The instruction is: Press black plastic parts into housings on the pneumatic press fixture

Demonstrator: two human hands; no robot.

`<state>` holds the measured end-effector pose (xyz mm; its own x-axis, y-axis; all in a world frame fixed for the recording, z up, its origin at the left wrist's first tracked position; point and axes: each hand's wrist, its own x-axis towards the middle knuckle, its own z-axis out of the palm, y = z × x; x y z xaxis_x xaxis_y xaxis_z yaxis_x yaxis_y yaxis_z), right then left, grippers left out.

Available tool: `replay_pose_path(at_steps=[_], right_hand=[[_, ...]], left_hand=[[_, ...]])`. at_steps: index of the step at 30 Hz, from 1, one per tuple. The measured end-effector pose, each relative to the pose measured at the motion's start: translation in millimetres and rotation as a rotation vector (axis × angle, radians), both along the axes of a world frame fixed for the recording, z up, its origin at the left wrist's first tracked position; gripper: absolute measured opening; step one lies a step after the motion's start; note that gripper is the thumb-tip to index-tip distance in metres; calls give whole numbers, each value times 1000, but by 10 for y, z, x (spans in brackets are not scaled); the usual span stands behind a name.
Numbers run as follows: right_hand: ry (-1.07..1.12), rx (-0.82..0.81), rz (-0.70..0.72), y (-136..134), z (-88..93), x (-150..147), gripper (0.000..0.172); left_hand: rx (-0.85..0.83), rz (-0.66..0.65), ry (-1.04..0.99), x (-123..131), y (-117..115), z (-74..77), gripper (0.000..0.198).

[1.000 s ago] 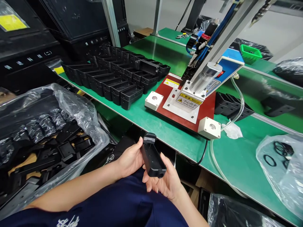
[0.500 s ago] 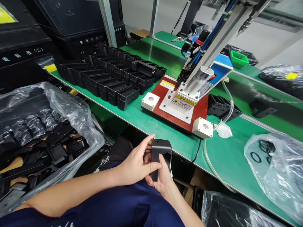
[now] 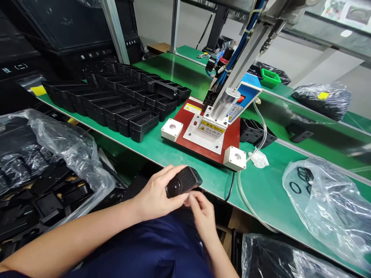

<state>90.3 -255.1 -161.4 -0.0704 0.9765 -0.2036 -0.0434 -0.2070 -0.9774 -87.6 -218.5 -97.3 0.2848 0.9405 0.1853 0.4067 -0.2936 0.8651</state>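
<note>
My left hand (image 3: 159,193) is wrapped round a black plastic housing (image 3: 186,180) just in front of the bench edge. The housing is tilted, with a ribbed face and a round, smooth spot at its left end turned up to me. Below it, my right hand (image 3: 203,211) has its fingers bent and pinched together by my left thumb tip, at the housing's lower edge. What those fingertips hold, if anything, is hidden. On the bench beyond stands a small press (image 3: 216,119) on a red base, with a white button box (image 3: 172,129) at its left front corner.
Rows of open black housings (image 3: 143,120) cover the bench's left part. More black parts (image 3: 256,131) stand right of the press. At right lies a clear bag (image 3: 327,204) with black rings. A plastic-lined bin (image 3: 66,150) of black parts is at lower left.
The housing has been turned over from its smooth side to its ribbed face. My right hand has shifted from gripping its side to its lower edge. The view has swung slightly right.
</note>
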Motion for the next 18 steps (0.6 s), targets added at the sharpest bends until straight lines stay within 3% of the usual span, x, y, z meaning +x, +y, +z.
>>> replay_pose_path(at_steps=[2,3,6,8,11,15,18], right_hand=[[-202,313,-176,30,116,186,12],[-281,463,-211,62,177,257,18],[-443,732,-54,231,342,341,70],[-444,687,139,363,408,317,85],[-339,576,265,483,422,255,72],[-237,524,131,496,440,275,59],[-196,495,38,585,595,374,54]], left_hand=[[11,-57,81,-24,94,78,54],[14,-93,120,-20,132,98,53],[43,-189,231,40,202,114,50],[76,-217,288,74,221,124,51],[113,-234,317,50,237,175,51],[110,-249,292,-78,316,266,41],[183,-246,186,-116,521,368,48]])
